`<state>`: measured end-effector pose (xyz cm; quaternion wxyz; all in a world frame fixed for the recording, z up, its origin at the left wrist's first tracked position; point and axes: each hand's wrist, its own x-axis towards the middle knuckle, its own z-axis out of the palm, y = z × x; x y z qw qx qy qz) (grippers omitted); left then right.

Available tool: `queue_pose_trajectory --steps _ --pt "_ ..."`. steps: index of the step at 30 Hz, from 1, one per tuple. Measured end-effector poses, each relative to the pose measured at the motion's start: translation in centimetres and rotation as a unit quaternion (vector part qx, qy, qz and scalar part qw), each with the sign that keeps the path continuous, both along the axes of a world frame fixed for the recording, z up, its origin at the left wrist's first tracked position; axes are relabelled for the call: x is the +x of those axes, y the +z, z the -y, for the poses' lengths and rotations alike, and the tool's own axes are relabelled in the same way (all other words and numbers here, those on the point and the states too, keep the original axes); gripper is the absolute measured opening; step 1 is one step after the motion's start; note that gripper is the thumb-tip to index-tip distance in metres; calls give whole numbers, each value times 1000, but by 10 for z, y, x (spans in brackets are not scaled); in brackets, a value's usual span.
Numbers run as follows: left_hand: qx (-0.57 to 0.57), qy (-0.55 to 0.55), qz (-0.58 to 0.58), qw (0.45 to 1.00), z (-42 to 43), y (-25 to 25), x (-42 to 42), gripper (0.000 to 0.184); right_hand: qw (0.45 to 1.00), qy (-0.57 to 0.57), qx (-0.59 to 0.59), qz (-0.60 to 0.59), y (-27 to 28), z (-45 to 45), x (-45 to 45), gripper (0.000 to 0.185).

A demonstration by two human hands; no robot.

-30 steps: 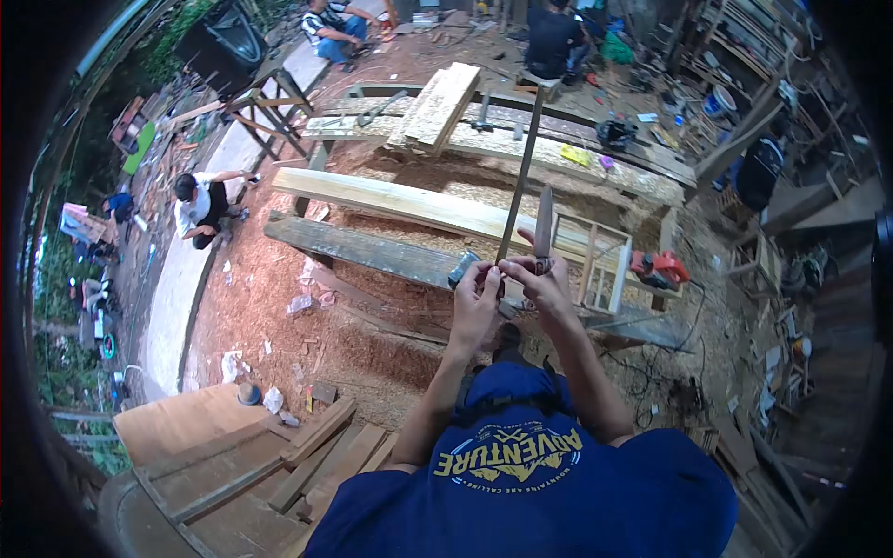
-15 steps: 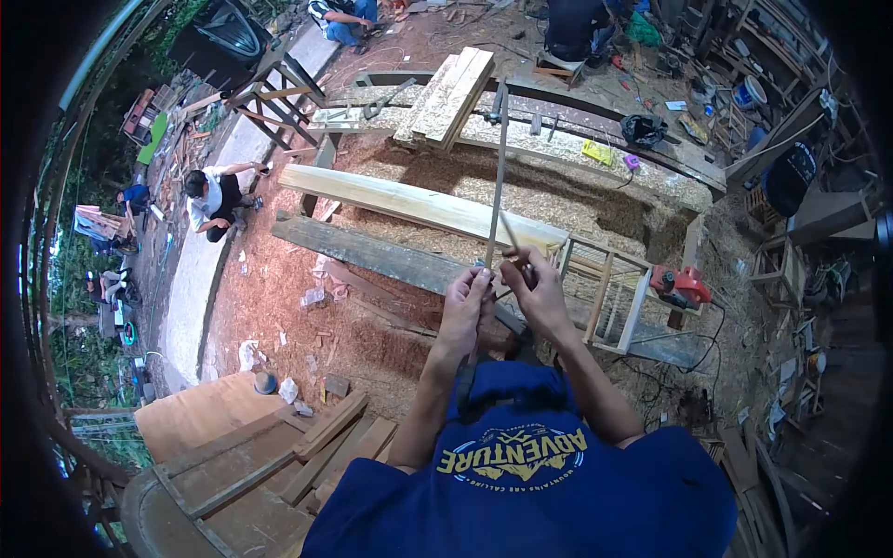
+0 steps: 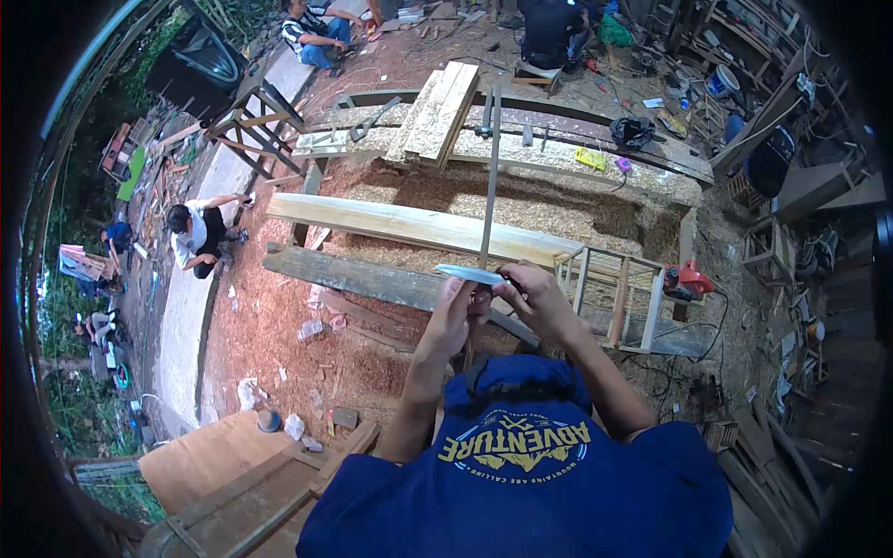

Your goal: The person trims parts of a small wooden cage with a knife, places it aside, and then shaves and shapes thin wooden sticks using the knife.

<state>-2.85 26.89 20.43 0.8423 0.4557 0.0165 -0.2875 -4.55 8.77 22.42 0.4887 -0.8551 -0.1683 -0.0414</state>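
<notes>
A long thin strip of wood (image 3: 490, 186) runs upright in the view, from between my hands toward the far bench. My left hand (image 3: 453, 316) is closed around its lower part. With closed fingers, my right hand (image 3: 539, 302) holds a knife (image 3: 468, 273) by its dark handle. The pale, shiny blade points left and lies across the strip, just above my left fingers. Whether its edge cuts into the wood cannot be made out. The lower end of the strip is partly hidden by my left hand.
Before me lie a pale plank (image 3: 400, 219) and a weathered board (image 3: 353, 275). A slatted wooden frame (image 3: 614, 293) and a red power tool (image 3: 686, 279) are to the right. Stacked boards (image 3: 437, 116) rest on the far bench. A person (image 3: 203, 232) crouches at left; others sit farther back.
The knife blade has turned to point left across the strip, its broad side now showing. My right hand has moved slightly down and right. The view has shifted a little.
</notes>
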Motion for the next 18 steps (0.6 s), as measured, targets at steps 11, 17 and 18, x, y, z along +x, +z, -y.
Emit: queue_pose_trajectory --steps 11,17,18 --pt "69 -19 -13 997 -94 -3 28 7 994 -37 -60 81 -33 -100 25 38" --pt "112 -9 41 993 -147 -17 27 10 999 -2 -45 26 -54 -154 30 41" --pt "121 -5 40 992 -153 -14 27 12 998 -1 -45 33 -59 -160 30 40"
